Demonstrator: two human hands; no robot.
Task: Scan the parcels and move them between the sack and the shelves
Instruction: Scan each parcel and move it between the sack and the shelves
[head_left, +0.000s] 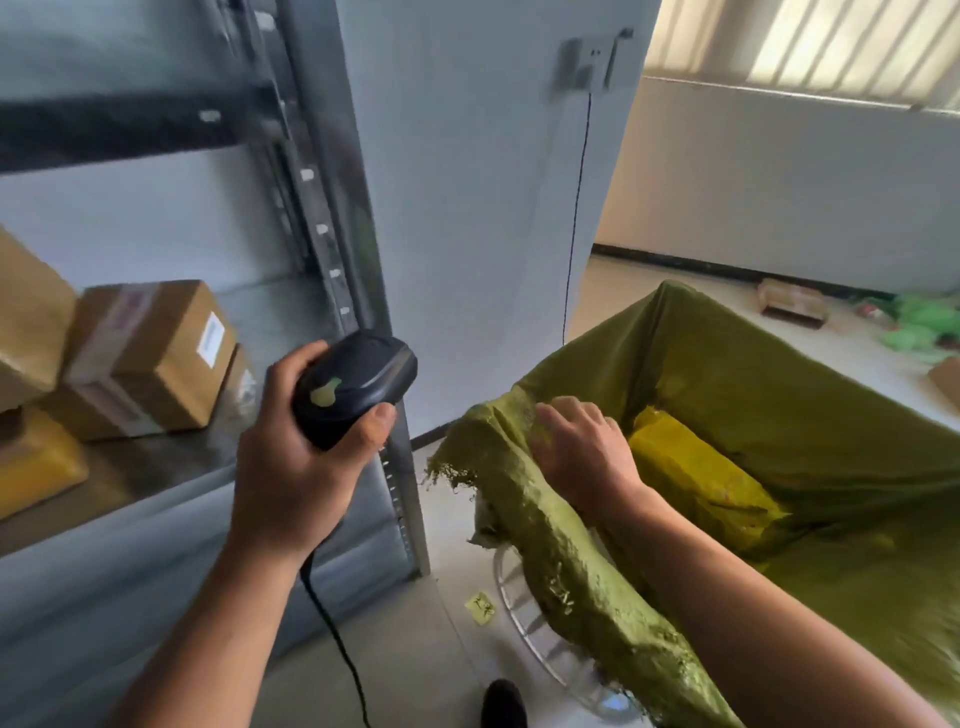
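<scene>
Holding the scanner (358, 384): your left hand (306, 447), fingers wrapped round it. Your right hand (584, 447) curls over the near-left rim of the sack (779, 389). Yellow parcel (696, 478): inside, just right of that hand. Boxes (150, 353): on the shelves (332, 260), left. Step, likely: fetching the parcel. Next: reach in, lift, scan.

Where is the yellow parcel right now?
Head view, right side: the yellow parcel lies inside the green sack, just right of the right hand at the sack's rim.
</scene>
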